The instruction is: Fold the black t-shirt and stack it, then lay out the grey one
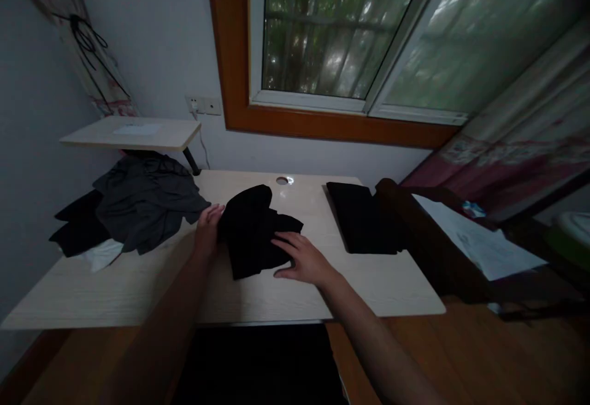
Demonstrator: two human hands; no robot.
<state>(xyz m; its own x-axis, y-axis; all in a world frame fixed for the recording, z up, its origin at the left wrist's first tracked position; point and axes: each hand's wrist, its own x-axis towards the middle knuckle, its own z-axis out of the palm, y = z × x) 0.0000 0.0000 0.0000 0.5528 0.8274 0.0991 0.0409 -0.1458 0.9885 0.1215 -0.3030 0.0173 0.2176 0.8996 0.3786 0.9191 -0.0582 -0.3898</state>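
A bunched black garment point(251, 233) lies in the middle of the pale wooden table point(295, 300); its exact kind is hard to make out in the dim light. My left hand point(208, 230) is at the garment's left edge, fingers stretched out and partly hidden by shadow. Over the right side of the cloth rests my right hand point(302, 259), open, with thumb and fingers apart and fingertips touching the fabric. To the right, a folded black garment point(364, 217) lies flat on the table.
A heap of dark grey clothes point(147, 199) covers the table's left end, with a white cloth point(104, 254) under it. Above the heap stands a small raised shelf point(133, 133). A dark brown piece of furniture point(442, 251) with white paper point(474, 236) adjoins the table on the right.
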